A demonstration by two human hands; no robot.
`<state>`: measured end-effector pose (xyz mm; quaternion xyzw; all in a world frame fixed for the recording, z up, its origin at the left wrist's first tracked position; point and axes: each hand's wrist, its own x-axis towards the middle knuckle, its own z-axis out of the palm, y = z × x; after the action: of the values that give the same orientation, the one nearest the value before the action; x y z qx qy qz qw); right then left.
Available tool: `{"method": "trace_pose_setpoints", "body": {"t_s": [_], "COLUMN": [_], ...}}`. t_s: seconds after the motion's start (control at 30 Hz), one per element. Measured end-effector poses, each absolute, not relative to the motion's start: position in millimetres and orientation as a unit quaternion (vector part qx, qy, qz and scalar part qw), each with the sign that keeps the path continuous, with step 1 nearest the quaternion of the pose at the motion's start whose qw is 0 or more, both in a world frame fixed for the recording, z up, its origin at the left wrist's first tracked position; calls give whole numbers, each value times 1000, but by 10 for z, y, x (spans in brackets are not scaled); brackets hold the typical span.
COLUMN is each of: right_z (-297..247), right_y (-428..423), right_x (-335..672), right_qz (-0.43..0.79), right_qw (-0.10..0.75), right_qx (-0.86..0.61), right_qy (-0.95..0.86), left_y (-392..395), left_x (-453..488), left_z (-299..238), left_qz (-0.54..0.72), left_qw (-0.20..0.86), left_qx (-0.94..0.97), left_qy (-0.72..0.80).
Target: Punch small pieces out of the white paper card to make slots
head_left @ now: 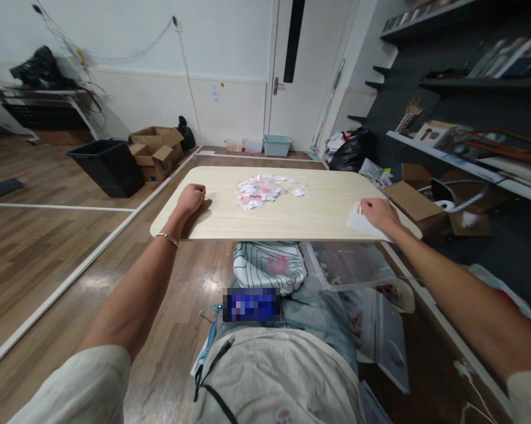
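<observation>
Left hand is near table edge, apart from white pieces

A white card lies by the near right corner of the table. Small white-and-pink pieces cluster toward the far edge.

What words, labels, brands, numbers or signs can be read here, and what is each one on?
No text can be read.
Wall notice: too small.
Phone: screen pixelated.
Shelved books: too blurred.
Cardboard box: a blue mark, too small.
White paper at the right hand: no readable writing.
Paper scraps on the table: nothing readable.
</observation>
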<state>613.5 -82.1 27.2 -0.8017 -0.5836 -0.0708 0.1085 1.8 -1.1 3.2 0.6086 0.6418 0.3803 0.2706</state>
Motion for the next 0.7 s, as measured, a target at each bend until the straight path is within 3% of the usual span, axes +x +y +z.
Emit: {"method": "trace_pose_setpoints", "body": {"t_s": [0.7], "right_z": [254], "right_y": [-836], "right_x": [6087], "right_qz": [-64], "right_qw": [114], "right_qx": [-803], "right_qy": [-581], "left_y": [-115], "left_x": [51], "left_z": [125], "left_qz": [412], "left_qw": [291], "left_qx": [594], "left_qy": [626]}}
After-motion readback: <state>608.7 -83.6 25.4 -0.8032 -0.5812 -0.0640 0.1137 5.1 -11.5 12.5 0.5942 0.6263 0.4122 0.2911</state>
